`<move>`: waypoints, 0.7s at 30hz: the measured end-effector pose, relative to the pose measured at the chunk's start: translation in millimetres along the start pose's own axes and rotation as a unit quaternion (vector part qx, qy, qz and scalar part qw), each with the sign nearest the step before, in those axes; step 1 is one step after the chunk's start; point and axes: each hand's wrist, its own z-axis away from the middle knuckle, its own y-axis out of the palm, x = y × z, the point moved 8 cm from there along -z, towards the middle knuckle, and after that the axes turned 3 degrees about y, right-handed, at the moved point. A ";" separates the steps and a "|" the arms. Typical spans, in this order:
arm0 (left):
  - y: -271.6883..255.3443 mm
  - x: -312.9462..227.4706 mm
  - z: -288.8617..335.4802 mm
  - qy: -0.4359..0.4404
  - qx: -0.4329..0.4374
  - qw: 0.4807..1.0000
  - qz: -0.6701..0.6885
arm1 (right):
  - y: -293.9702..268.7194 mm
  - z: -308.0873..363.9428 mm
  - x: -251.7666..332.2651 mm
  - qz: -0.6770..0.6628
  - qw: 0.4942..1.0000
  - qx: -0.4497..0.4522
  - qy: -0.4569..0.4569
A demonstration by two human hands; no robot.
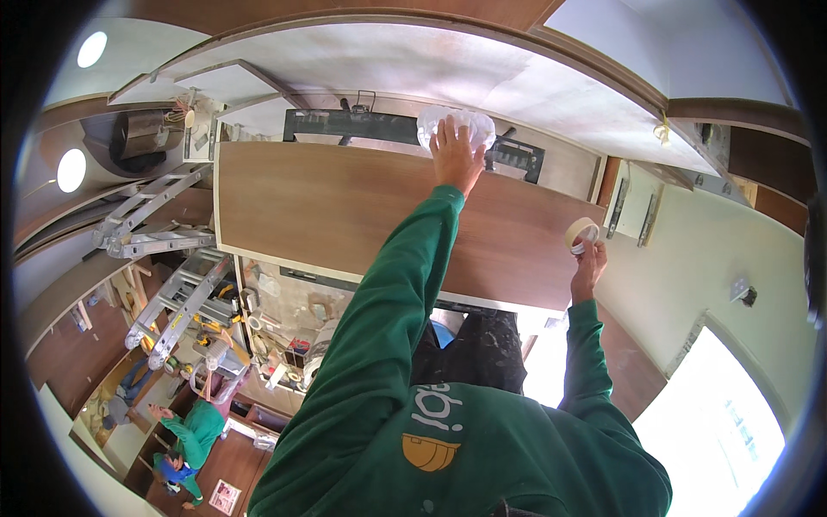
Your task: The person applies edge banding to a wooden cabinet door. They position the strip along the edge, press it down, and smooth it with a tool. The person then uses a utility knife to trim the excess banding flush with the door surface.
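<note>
My left hand [457, 159] reaches far forward over the brown wooden panel. Its fingers are curved over a crumpled white plastic bundle [482, 129], which sits against a dark metal bracket [379, 127]. What the plastic wraps cannot be made out. To the right, my right hand [589, 271] is closed on a roll of cream-coloured masking tape [581, 231], held upright above the right end of the wooden panel [327, 198]. The tape's open centre shows toward me.
An aluminium folding ladder [177, 302] stands at left. Tools and loose items crowd the surface [284, 336] below the panel. A co-worker in green [194, 439] is low at left. Bright window [711, 422] at right; wall socket [739, 289] nearby.
</note>
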 end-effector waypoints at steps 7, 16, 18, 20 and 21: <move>-30.3 7.3 37.2 0.108 -0.023 0.992 -0.056 | 6.5 -5.2 8.0 0.026 0.997 0.078 -0.011; -88.4 179.7 87.3 -0.216 -0.116 0.943 -0.224 | 28.9 13.6 26.5 0.078 0.991 0.103 -0.013; -76.9 129.2 73.9 -0.166 -0.093 0.961 -0.203 | 28.3 16.1 21.9 0.076 0.992 0.098 -0.007; -41.1 49.2 70.4 -0.056 -0.033 0.991 -0.116 | 33.4 18.7 22.2 0.065 0.993 0.096 -0.007; -15.5 13.7 76.4 -0.009 0.015 0.997 -0.079 | 37.3 21.5 24.7 0.059 0.993 0.097 -0.007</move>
